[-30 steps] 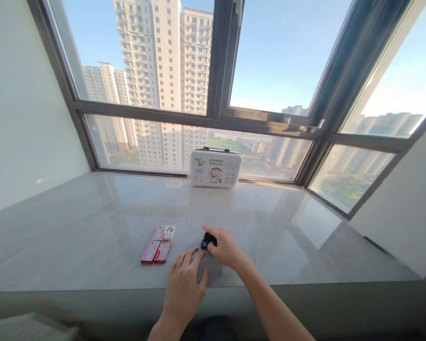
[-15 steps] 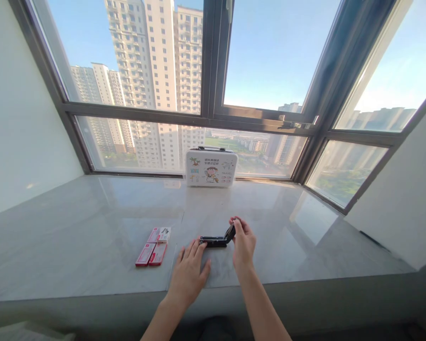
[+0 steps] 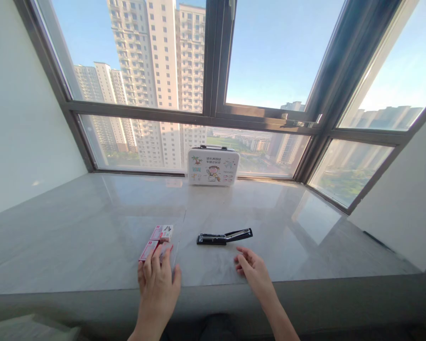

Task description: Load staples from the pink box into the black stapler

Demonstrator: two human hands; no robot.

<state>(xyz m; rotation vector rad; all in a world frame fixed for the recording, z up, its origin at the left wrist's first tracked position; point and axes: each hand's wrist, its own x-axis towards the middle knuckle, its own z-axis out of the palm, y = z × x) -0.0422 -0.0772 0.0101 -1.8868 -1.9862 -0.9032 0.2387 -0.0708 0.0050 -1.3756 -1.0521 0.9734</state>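
Observation:
A black stapler (image 3: 224,236) lies swung open on the sill, its top arm laid back to the right and its metal staple track showing. Just below that arm, my right hand (image 3: 256,271) hovers apart from it with loosely bent fingers and nothing in them. My left hand (image 3: 159,283) reaches over the small red-and-white staple boxes (image 3: 149,249), fingers stretched out and thumb apart. Its fingertips cover part of the lower right box; whether they press on it I cannot tell. A smaller box with a stapler picture (image 3: 166,232) sits at the group's upper right.
A white cartoon-printed case (image 3: 213,166) with a dark handle stands upright against the window. The grey marble sill (image 3: 102,227) ends at a front edge near my wrists. Walls close it in on both sides.
Both hands have left the stapler. Its top arm has gone from raised to laid back right. My left hand has moved left to the boxes; my right hand has drawn back toward me.

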